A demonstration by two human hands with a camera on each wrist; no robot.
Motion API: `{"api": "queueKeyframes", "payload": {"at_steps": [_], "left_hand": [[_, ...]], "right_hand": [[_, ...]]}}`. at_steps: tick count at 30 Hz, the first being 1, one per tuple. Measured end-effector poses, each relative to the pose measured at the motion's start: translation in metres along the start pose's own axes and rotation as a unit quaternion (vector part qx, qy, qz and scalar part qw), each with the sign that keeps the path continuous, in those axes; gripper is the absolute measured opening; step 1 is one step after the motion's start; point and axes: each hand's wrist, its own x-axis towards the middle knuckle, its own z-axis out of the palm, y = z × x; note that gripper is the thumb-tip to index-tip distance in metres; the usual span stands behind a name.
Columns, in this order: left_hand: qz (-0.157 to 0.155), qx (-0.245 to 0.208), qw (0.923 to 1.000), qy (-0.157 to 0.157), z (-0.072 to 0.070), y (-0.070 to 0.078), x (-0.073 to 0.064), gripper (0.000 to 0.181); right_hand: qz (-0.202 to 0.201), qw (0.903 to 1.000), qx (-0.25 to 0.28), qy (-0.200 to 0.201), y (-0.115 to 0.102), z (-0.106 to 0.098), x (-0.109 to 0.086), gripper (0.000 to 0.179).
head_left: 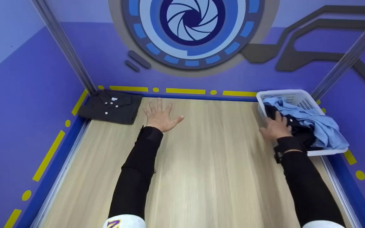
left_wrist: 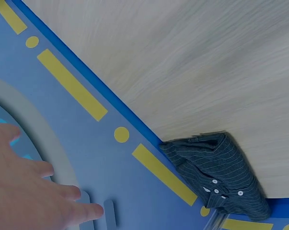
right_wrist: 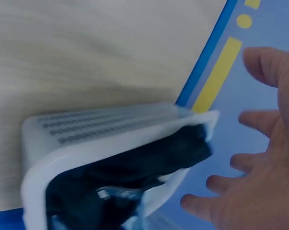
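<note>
My left hand [head_left: 161, 117] is spread over the table's far side, fingers straight, holding nothing. To its left lies a folded dark striped shirt [head_left: 114, 107] with white buttons, in the far left corner; the left wrist view shows that shirt [left_wrist: 218, 175] apart from the fingers. My right hand [head_left: 276, 128] is over the near-left rim of a white plastic basket [head_left: 288, 92], fingers loosely bent. Inside the basket are a dark garment [head_left: 301, 133] and a light blue garment [head_left: 323, 125], both crumpled. In the right wrist view the hand [right_wrist: 264, 158] holds nothing.
The wooden tabletop [head_left: 208, 164] is bounded by purple-blue walls [head_left: 21, 104] with yellow markings. Clear posts [head_left: 348, 60] stand at the back corners, one right behind the basket.
</note>
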Motion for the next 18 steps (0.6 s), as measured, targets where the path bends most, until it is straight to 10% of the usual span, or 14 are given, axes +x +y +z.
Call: {"api": "queueKeyframes", "payload": {"at_steps": [7, 18], "left_hand": [[-0.007, -0.003, 1.0000, -0.006, 0.001, -0.001, 0.001, 0.087], [-0.012, 0.019, 0.9997, -0.006, 0.001, -0.004, 0.002, 0.085]], "right_hand": [[0.017, 0.9964, 0.070, -0.045, 0.045, 0.000, -0.016, 0.077], [0.043, 0.9929, 0.058, -0.095, 0.058, 0.003, -0.009, 0.080]]}}
